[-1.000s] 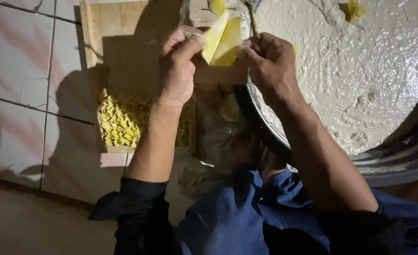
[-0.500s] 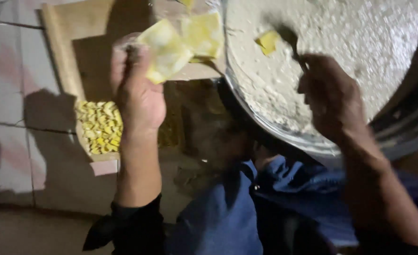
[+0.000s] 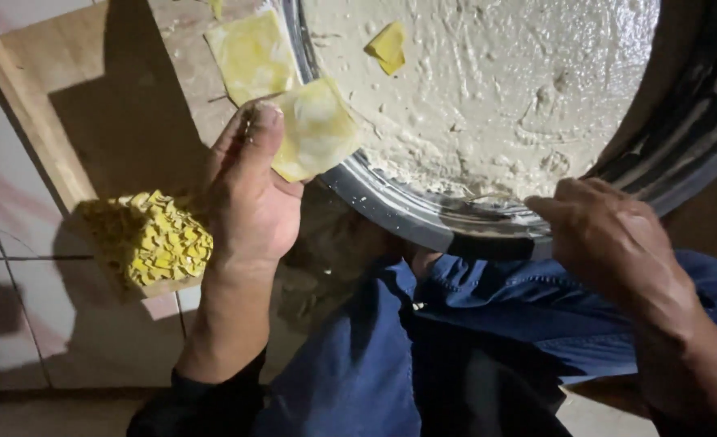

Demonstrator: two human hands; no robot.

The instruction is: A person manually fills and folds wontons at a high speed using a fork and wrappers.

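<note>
My left hand (image 3: pixel 249 202) pinches a square yellow wrapper (image 3: pixel 318 129) with the thumb, right at the rim of a big metal bowl (image 3: pixel 423 222). A second yellow wrapper (image 3: pixel 253 53) fans out just behind it; whether it is held too I cannot tell. The bowl holds a pale, wet paste (image 3: pixel 496 73) with a small yellow scrap (image 3: pixel 388 46) lying on it. My right hand (image 3: pixel 609 243) hovers over the bowl's near rim with fingers curled around a thin utensil (image 3: pixel 480 197) that points left along the rim.
A wooden board (image 3: pixel 43 121) lies on the tiled floor (image 3: pixel 2 243) at the left, with a heap of small folded yellow pieces (image 3: pixel 152 239) at its near edge. My blue-clad legs (image 3: pixel 472 340) sit under the bowl.
My right hand has drawn back from the middle of the paste to the bowl's near rim. My left hand with the wrappers has shifted right, up to the rim. A yellow scrap stays in the paste.
</note>
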